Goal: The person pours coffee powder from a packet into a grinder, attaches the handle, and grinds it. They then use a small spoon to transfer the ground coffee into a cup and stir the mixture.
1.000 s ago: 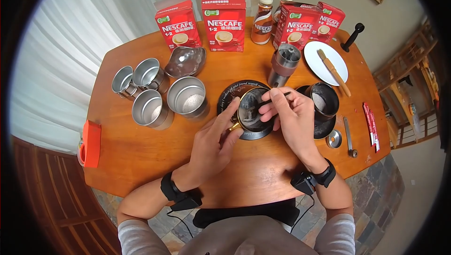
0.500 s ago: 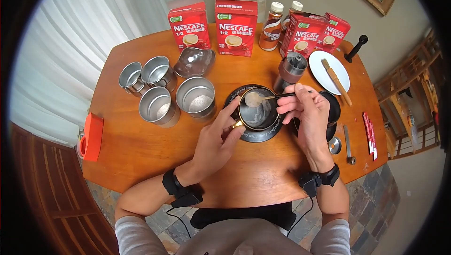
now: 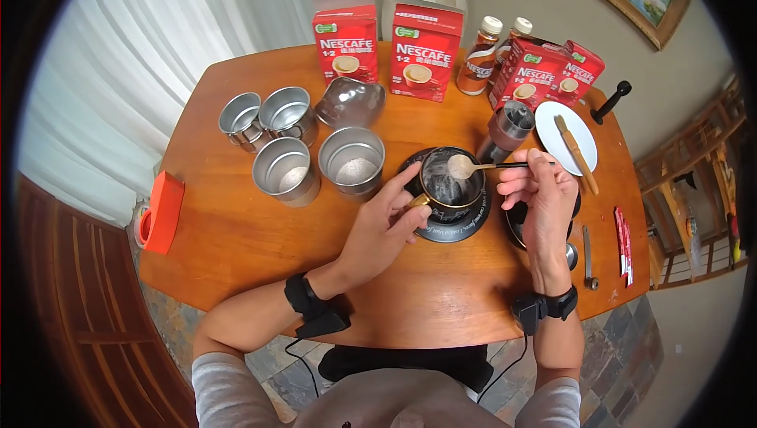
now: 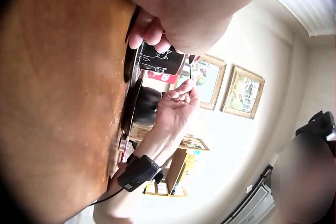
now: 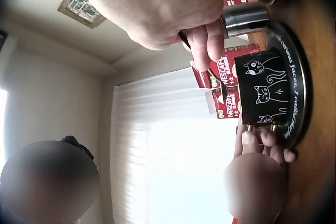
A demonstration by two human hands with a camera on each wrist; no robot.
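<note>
A black cup (image 3: 453, 209) with white cat drawings (image 5: 264, 88) stands upright on a black saucer (image 3: 467, 227) with white lettering. My left hand (image 3: 380, 227) pinches the cup's gold handle (image 3: 419, 201) between thumb and fingers. In my right hand (image 3: 546, 201), thumb and fingertips pinch the dark handle of a spoon (image 3: 464, 166). Pale powder lies in the spoon's bowl, which is over the cup's opening. Whitish residue coats the inside of the cup. A second black saucer lies partly hidden behind my right hand.
Four metal cups (image 3: 352, 161) and a glass dish (image 3: 352, 103) are on the left. Behind stand red boxes (image 3: 426, 53), bottles (image 3: 479, 57) and a grinder (image 3: 506, 130). To the right are a white plate (image 3: 552, 132) with a brush, red sachets (image 3: 624, 247) and a metal scoop (image 3: 588, 258).
The spoon was low inside the cup; it has come up above it with powder in its bowl. My right hand has moved up and right with it. The head view has shifted.
</note>
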